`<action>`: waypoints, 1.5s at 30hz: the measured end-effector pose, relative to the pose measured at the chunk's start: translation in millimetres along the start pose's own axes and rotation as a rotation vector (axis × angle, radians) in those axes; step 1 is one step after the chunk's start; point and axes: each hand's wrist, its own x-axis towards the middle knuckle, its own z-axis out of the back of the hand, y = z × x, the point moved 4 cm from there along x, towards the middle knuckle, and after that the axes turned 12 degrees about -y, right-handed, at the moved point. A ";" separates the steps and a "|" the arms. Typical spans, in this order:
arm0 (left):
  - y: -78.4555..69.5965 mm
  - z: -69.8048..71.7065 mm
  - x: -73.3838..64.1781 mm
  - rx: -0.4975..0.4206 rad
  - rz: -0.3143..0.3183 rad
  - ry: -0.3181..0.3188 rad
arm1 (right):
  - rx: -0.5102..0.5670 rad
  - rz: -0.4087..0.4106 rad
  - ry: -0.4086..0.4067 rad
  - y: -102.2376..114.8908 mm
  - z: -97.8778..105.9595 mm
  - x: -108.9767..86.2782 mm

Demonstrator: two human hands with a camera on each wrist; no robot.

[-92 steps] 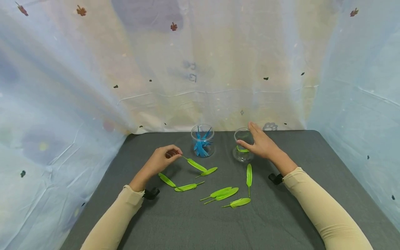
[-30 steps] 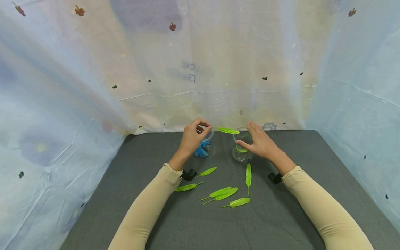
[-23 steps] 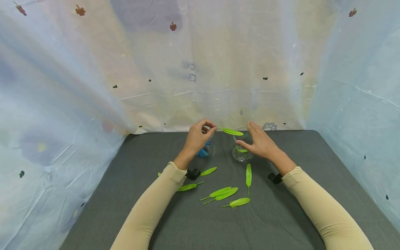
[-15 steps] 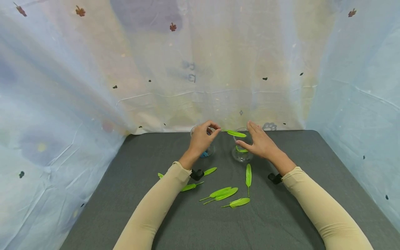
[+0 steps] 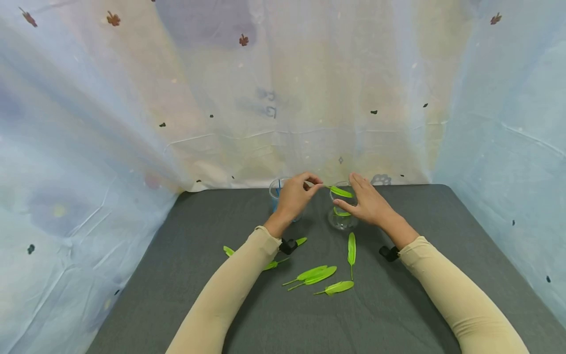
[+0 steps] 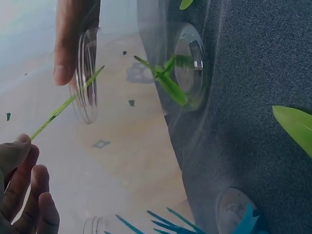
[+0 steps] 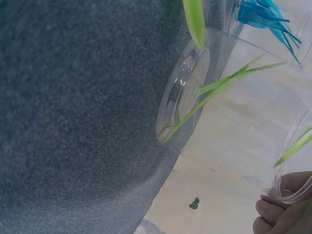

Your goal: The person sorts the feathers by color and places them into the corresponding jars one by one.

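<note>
My left hand pinches a green feather by its quill. The feather's vane reaches over the mouth of a clear jar, its tip just inside the rim in the left wrist view. My right hand holds this jar near its rim, thumb towards me and fingers at the far side. Green feathers stand inside it, leaning on the wall. Behind my left hand, partly hidden, is a second clear jar with blue feathers.
Several loose green feathers lie on the grey cloth-covered table, some partly hidden under my left forearm. A single feather lies just in front of the right jar. A printed curtain hangs behind and at both sides.
My left hand has picked up a green feather from the table's left and carried it up and rightward, past the blue-feather jar, to the right jar's mouth. My right hand has stayed put.
</note>
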 end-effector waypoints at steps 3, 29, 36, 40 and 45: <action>-0.5 -5.3 1.9 0.019 0.002 0.002 | 0.003 -0.004 0.003 0.1 0.6 0.3; -2.6 -39.3 -1.2 0.136 0.047 0.071 | 0.025 -0.013 0.005 0.3 -2.1 -1.5; 3.8 -32.3 -2.6 0.071 0.068 0.070 | 0.017 -0.025 0.005 0.5 -2.1 -1.9; 6.3 -23.9 -7.4 0.041 0.064 0.086 | 0.017 -0.032 0.005 0.0 -1.6 -1.7; 8.5 -10.1 -15.5 0.023 0.049 0.121 | 0.009 -0.032 0.004 -1.2 -0.9 -1.2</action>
